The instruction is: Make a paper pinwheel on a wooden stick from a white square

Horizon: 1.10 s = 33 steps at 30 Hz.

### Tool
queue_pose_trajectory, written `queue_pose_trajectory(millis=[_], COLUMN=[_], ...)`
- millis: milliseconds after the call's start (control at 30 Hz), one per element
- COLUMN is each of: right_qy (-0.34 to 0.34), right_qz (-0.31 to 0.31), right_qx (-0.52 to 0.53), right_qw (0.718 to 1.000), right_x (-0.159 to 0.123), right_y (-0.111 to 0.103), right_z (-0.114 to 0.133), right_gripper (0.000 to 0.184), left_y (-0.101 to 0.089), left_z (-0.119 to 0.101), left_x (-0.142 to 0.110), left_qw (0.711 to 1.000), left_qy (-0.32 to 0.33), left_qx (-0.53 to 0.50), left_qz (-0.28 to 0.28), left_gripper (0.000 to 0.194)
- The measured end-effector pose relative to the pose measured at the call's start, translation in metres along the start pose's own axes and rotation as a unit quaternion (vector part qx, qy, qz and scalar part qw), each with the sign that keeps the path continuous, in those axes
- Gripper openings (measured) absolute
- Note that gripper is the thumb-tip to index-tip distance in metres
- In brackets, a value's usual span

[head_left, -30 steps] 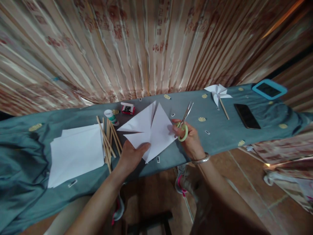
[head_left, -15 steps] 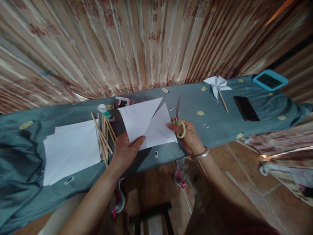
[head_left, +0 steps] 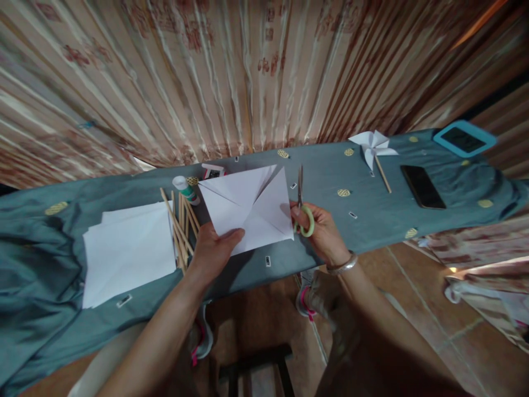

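A square sheet of white paper (head_left: 248, 207), with slits running in from its corners, is pinched at its lower left by my left hand (head_left: 215, 248). The thumb lies on top and the fingers are hidden beneath. My right hand (head_left: 320, 229) is closed around the pale green handles of a pair of scissors (head_left: 301, 190), whose blades point away from me and look closed. This hand is just beside the paper's right edge. Left of the paper lie several wooden sticks (head_left: 181, 229), a glue stick (head_left: 187, 190) and a stack of white paper (head_left: 130, 253).
A finished paper pinwheel (head_left: 374, 148) on a stick lies at the right, near a black phone (head_left: 422, 187) and a blue-framed tablet (head_left: 465, 138). A small red and white box (head_left: 213, 171) sits behind the paper. Beyond the cloth-covered table (head_left: 330, 220) hangs a curtain (head_left: 231, 77).
The right hand's thumb has come off the paper's right part, which now lies flatter. The scissors stay in that hand. The view has shifted slightly, and the left hand keeps its hold.
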State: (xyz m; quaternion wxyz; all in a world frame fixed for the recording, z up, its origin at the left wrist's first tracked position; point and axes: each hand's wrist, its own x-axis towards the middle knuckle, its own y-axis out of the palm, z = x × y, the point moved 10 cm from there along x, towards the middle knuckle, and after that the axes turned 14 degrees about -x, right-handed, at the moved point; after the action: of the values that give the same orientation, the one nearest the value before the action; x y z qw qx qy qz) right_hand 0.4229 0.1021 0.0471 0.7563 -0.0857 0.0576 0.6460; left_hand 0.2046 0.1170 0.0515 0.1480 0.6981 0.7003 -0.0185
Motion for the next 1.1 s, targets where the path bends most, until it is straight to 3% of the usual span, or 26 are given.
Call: queue_pose_trajectory(millis=[100,167,267,367,600,900,1100], right_qy=[-0.060,-0.080,-0.041,0.019,0.028,0.043,0.047], right_qz=[0.026,0.103,0.244,0.324,0.366,0.387,0.394], right_qx=[-0.023,-0.051,-0.108,-0.144,-0.168,-0.154,-0.122], right_qw=[0.998,0.990,0.963,0.935,0.915,0.908,0.910], right_x=[-0.006,-0.014,-0.029,-0.040,-0.046,-0.048,-0.051], right_y=[-0.007,0.001,0.022,0.036,0.044,0.042,0.047], right_z=[0.017,0.024,0.014,-0.006,-0.019,-0.024,-0.027], right_gripper=[0.041,0.043,0.046,0.044,0.035,0.031,0.031], left_y=[-0.005,-0.009,-0.013,-0.014,-0.016,-0.018,-0.012], left_z=[-0.004,-0.006,-0.007,-0.008,-0.006,-0.005,0.001], left_x=[0.003,0.005,0.007,0.008,0.010,0.008,0.008], left_qw=[1.000,0.999,1.000,1.000,1.000,0.999,0.998], left_qy=[0.015,0.026,0.017,0.002,-0.015,-0.035,-0.027], left_qx=[-0.017,-0.023,-0.020,-0.020,-0.010,0.031,0.045], left_qz=[-0.005,-0.005,-0.004,0.001,0.016,0.012,0.038], left_gripper=[0.036,0.037,0.031,0.029,0.028,0.029,0.031])
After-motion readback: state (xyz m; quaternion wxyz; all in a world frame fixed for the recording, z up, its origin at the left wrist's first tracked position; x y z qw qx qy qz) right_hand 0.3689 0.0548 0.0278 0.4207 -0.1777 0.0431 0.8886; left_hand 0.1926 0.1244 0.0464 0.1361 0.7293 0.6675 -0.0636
